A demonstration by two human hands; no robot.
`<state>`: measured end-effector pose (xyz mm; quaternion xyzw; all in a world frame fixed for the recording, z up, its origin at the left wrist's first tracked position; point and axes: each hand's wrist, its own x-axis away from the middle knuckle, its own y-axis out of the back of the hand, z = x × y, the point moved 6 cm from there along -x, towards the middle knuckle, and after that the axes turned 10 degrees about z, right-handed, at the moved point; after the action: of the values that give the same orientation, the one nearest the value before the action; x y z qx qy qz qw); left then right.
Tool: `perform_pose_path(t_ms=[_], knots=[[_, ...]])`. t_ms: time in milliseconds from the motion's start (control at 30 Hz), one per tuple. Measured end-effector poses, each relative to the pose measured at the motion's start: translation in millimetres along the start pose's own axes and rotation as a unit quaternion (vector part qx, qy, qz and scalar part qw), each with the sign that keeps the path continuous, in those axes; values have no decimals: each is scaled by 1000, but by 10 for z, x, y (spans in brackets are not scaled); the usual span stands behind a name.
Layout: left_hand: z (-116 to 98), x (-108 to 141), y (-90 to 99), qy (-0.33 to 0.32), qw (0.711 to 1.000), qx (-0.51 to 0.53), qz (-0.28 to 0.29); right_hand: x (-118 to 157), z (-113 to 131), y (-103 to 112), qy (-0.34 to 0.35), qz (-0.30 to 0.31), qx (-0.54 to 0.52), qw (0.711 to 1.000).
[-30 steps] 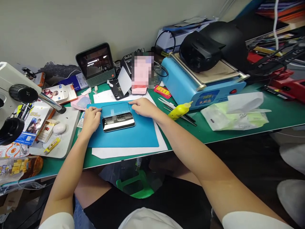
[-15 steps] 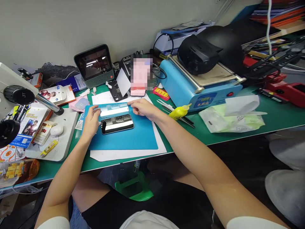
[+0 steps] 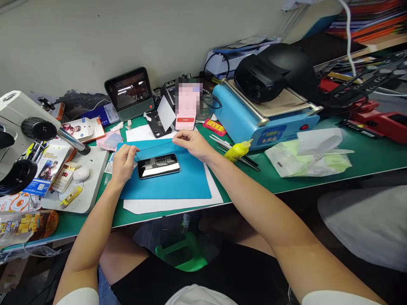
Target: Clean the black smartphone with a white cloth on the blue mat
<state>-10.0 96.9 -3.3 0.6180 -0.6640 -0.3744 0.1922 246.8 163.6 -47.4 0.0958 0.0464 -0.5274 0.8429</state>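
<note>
Between my hands is a thin, see-through screen protector (image 3: 155,147), its dark edge showing as a fine line above the blue mat (image 3: 178,186). My left hand (image 3: 124,164) pinches its left end, fingers closed. The right end is pinched by my right hand (image 3: 190,142), between thumb and fingertips. Just in front of the protector, a phone (image 3: 159,166) lies face up on the mat, light reflecting off its glossy black screen. Whether the protector touches the phone's far edge I cannot tell.
Behind the mat stand a smart display (image 3: 130,91), a black phone case (image 3: 155,123) and a propped-up phone with a pink screen (image 3: 185,120). Tweezers and a yellow bottle (image 3: 238,150) lie right, near a blue machine (image 3: 263,116). A microscope stand (image 3: 95,186) is left.
The protector has tilted from a bright reflecting face to almost edge-on. Both hands have closed into pinches at its ends. The camera view has shifted slightly.
</note>
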Motion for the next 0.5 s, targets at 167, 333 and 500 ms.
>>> perform_pose_path(t_ms=[167, 333, 500], knots=[[39, 1, 9, -3, 995, -59, 82, -13, -24, -39, 11, 27, 25, 999], [191, 22, -8, 19, 979, -97, 178, -18, -45, -64, -2, 46, 9, 999], [231, 5, -21, 18, 978, -98, 181, 16, -19, -80, -7, 64, 30, 997]])
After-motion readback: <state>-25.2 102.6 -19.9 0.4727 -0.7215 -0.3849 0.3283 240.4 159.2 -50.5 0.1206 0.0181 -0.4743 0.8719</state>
